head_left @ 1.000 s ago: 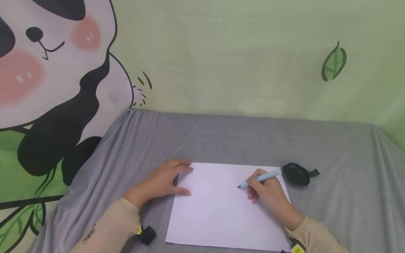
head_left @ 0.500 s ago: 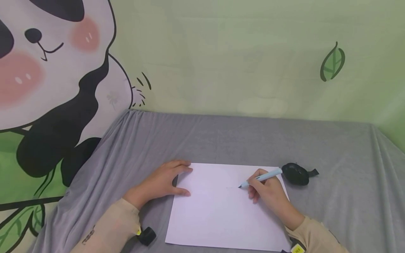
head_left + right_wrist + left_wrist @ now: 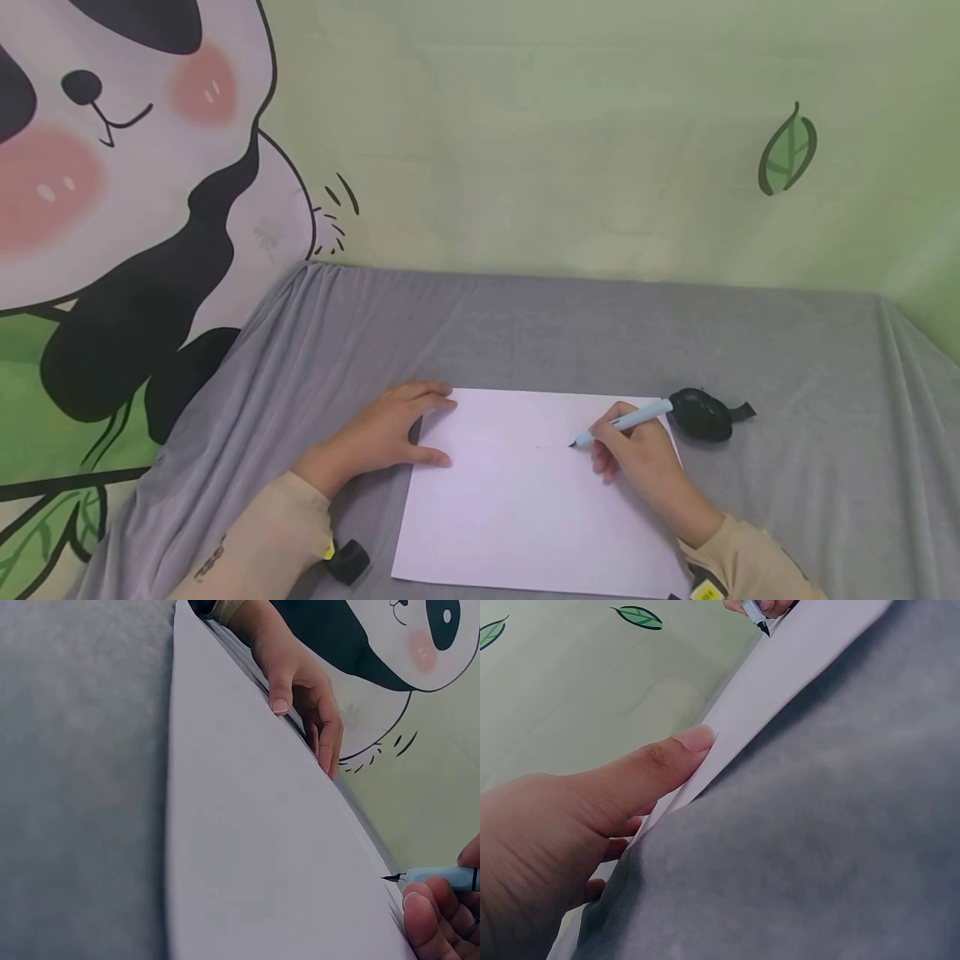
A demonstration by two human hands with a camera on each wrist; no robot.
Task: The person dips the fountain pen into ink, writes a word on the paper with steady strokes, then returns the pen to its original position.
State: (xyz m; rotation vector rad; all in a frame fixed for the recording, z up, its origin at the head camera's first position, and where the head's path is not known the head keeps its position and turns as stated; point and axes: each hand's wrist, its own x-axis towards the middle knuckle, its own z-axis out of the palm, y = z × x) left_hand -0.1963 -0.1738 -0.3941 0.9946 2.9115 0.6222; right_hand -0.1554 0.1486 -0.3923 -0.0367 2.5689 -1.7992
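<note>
My right hand (image 3: 637,454) pinches a light blue pen (image 3: 633,421) with a dark pointed tip, slanting up to the right. Its tip is right at a sheet of white paper (image 3: 517,517). A faint thin line runs left from the tip across the upper middle of the sheet. In the right wrist view the pen (image 3: 442,877) shows from tip to fingers. My left hand (image 3: 382,425) rests at the sheet's upper left edge, thumb and fingers spread apart. Seen from the left wrist, the thumb (image 3: 664,761) lies on the paper's edge.
A grey cloth (image 3: 585,333) covers the table under the paper. Close to the sheet's upper right corner lies a black rounded object (image 3: 701,414) with a short tab. Behind stands a green backdrop (image 3: 525,142) with a panda drawing (image 3: 135,342) at the left.
The pen and my right hand have slid slightly to the right, and the tip now sits farther from the faint line's left end. My left hand stays in place.
</note>
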